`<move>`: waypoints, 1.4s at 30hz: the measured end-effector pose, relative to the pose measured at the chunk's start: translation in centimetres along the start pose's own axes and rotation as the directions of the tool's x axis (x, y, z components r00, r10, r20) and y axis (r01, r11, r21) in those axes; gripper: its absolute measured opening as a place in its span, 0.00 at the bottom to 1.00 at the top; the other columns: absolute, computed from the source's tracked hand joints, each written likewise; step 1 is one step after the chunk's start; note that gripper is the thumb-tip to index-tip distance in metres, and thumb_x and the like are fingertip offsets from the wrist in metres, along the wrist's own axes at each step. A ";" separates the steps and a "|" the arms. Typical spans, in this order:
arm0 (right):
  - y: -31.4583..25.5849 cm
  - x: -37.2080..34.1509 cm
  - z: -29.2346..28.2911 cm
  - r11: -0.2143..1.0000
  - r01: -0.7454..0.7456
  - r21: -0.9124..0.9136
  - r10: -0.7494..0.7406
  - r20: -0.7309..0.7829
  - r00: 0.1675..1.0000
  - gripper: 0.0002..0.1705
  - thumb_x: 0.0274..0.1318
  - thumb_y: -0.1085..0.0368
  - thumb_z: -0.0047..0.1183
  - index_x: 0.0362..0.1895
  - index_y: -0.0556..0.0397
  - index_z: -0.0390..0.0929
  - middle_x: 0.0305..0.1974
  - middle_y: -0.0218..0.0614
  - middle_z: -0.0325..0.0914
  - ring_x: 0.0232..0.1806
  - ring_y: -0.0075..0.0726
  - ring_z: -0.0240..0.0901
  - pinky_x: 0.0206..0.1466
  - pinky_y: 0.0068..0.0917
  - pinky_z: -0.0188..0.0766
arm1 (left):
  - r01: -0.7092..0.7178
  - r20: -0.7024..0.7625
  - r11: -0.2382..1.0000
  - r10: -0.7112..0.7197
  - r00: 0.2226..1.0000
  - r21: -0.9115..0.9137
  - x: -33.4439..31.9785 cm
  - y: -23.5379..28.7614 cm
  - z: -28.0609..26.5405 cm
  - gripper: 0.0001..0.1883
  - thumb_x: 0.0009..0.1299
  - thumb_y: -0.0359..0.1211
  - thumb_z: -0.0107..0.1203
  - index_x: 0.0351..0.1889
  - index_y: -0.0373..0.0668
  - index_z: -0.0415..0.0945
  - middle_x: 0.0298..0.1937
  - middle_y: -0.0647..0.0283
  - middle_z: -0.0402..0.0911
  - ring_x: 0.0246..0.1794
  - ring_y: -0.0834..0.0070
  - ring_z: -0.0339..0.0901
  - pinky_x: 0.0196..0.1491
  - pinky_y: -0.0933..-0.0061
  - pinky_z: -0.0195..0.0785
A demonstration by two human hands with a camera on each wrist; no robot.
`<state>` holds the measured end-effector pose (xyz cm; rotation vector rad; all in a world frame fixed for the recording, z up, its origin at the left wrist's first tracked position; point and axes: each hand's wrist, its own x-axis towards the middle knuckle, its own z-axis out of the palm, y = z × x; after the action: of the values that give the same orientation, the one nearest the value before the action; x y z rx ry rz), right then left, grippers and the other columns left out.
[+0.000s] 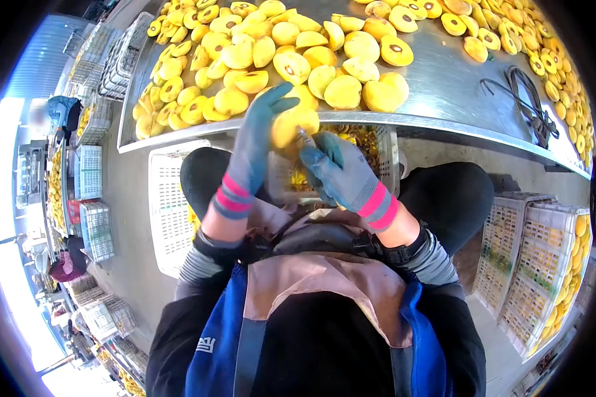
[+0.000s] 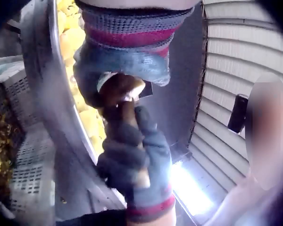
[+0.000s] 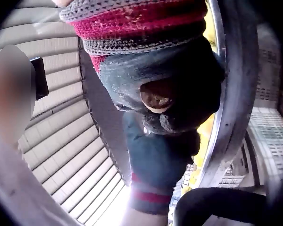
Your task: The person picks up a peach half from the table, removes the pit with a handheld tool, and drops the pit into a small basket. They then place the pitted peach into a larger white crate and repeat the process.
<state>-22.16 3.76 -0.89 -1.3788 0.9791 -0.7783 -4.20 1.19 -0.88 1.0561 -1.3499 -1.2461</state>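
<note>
In the head view my gloved left hand (image 1: 253,145) holds a yellow peach half (image 1: 286,130) just off the table's near edge. Seen from the left wrist, that peach half (image 2: 125,88) sits in the left palm with its cut side showing. My gloved right hand (image 1: 341,171) grips a tool with a brown wooden handle (image 2: 129,115); its metal end (image 1: 304,136) meets the fruit. The handle's blunt butt (image 3: 156,95) shows within the right fist in the right wrist view. The tool's tip is hidden at the peach.
Many peach halves (image 1: 232,99) cover the metal table (image 1: 437,99), some with pits showing. A dark cable or strap (image 1: 536,109) lies on its right. Below the edge stands a crate (image 1: 389,155) holding pits and scraps. White crates (image 1: 172,205) stand left, and filled crates (image 1: 543,264) right.
</note>
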 end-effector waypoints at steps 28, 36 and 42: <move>3.5 0.6 -1.5 0.893 0.376 -0.247 -0.294 0.314 0.903 0.16 0.60 0.59 0.54 0.49 0.51 0.78 0.37 0.44 0.80 0.36 0.51 0.76 0.38 0.43 0.71 | 0.034 0.078 0.991 -0.045 0.996 0.129 -1.7 -1.5 0.1 0.14 0.71 0.33 0.56 0.52 0.37 0.80 0.46 0.63 0.84 0.42 0.81 0.78 0.44 0.76 0.73; 3.6 -0.7 -2.4 0.859 -0.093 0.504 -0.023 0.220 0.975 0.26 0.67 0.52 0.50 0.60 0.58 0.72 0.27 0.25 0.74 0.21 0.20 0.67 0.23 0.23 0.63 | -0.246 -0.033 0.900 0.275 0.961 0.360 -3.2 -1.4 -2.8 0.25 0.68 0.35 0.56 0.62 0.37 0.67 0.50 0.55 0.82 0.45 0.65 0.81 0.51 0.67 0.74; 10.4 2.5 -0.6 0.690 -0.161 -0.706 0.243 0.017 0.970 0.31 0.61 0.45 0.49 0.56 0.59 0.73 0.50 0.56 0.78 0.54 0.57 0.74 0.57 0.45 0.69 | -0.298 -0.205 0.779 0.473 0.857 0.551 -6.6 3.6 -7.4 0.22 0.68 0.31 0.62 0.58 0.36 0.70 0.50 0.53 0.82 0.48 0.69 0.80 0.51 0.68 0.76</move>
<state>-22.68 1.92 -11.40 -1.8937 1.3940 -0.1284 4.10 6.99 1.98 1.1903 -1.5597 -0.3737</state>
